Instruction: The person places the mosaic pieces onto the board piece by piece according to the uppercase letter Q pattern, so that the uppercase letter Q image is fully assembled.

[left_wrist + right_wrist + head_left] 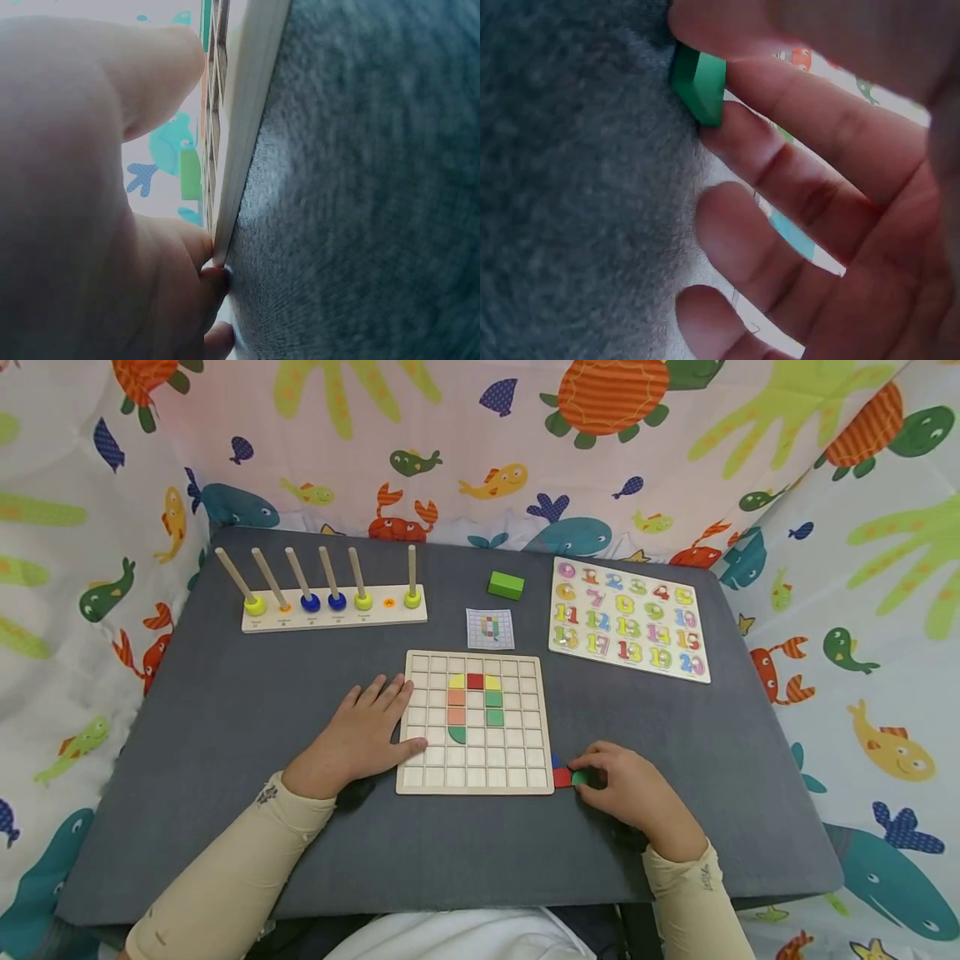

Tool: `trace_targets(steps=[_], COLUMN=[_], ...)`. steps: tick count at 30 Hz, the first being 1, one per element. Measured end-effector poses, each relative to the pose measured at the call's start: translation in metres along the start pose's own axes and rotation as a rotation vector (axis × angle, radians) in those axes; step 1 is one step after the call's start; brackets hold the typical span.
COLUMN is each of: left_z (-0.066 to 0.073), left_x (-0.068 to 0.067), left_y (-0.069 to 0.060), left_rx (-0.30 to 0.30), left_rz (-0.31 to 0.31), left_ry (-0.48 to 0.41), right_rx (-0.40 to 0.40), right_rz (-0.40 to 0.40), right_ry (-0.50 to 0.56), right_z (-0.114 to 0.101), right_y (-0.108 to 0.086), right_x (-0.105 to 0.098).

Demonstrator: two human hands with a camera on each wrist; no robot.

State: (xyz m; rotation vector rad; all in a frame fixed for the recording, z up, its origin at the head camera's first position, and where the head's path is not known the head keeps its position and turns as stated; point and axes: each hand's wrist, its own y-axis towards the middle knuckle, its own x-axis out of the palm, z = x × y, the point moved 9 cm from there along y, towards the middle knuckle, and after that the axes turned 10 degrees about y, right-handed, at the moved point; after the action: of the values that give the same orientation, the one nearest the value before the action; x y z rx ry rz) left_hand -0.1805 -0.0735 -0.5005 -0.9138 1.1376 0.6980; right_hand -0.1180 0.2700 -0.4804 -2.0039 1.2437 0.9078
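Observation:
A wooden grid board [474, 783] lies on the grey table in the head view. Several coloured tiles sit in its cells: a red one [475, 681] between two yellow ones, orange ones below on the left, green ones on the right, and a rounded green tile [457, 735] at lower left. My left hand [356, 739] rests on the board's left edge with fingers spread and thumb over the grid. Just off the lower right corner, my right hand [630, 789] pinches a small green tile [711, 86] between thumb and fingers. Touching it are a red tile [562, 777] and a partly hidden blue tile [556, 762].
Behind the board lie a pattern card [491, 629] and a green block [506, 585]. A peg stand [333, 620] with coloured rings stands at back left. A number board [628, 620] is at back right. Printed curtains surround the table [247, 710].

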Motion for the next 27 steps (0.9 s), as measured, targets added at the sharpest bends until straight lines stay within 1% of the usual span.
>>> trace_targets(steps=[2,4,6,9,13,16,18,21,24,26,27], left_z=[-0.001,-0.002,-0.002,-0.003,-0.004,-0.005,-0.004,-0.004,-0.004,-0.003,-0.003], left_x=[0.001,0.002,0.003,0.006,0.007,0.006,0.004,0.003,0.003,0.003,0.002], left_y=[-0.001,0.000,0.000,0.000,0.000,0.000,-0.001,-0.001,-0.001,0.000,0.000], left_rx=[-0.001,-0.001,0.001,0.000,-0.006,-0.009,-0.010,-0.008,-0.004,-0.001,0.001], left_rz=[0.002,0.005,0.004,-0.006,-0.012,-0.004,-0.004,0.000,0.000,0.004,0.007], left_ry=[-0.005,-0.007,-0.009,-0.010,-0.013,-0.016,-0.017,-0.020,-0.010,-0.005,-0.003], right_rx=[0.014,0.022,0.021,0.001,-0.007,-0.001,0.008,0.035,0.064,0.061,0.046], right_rz=[0.018,0.040,0.062,0.080,0.062,0.044,0.030,-0.011,-0.054,-0.054,-0.044], right_ry=[-0.001,-0.027,-0.060,-0.076,-0.057,-0.083,-0.112,-0.152,-0.151,-0.129,-0.112], right_z=[0.001,0.001,-0.003,-0.017,-0.041,-0.058,-0.067,-0.075,-0.079,-0.081,-0.082], right_y=[0.002,0.005,0.010,0.020,0.043,0.066,0.081,0.099,0.108,0.109,0.109], right_x=[-0.002,-0.004,-0.006,-0.008,-0.006,-0.001,0.006,0.021,0.033,0.036,0.035])
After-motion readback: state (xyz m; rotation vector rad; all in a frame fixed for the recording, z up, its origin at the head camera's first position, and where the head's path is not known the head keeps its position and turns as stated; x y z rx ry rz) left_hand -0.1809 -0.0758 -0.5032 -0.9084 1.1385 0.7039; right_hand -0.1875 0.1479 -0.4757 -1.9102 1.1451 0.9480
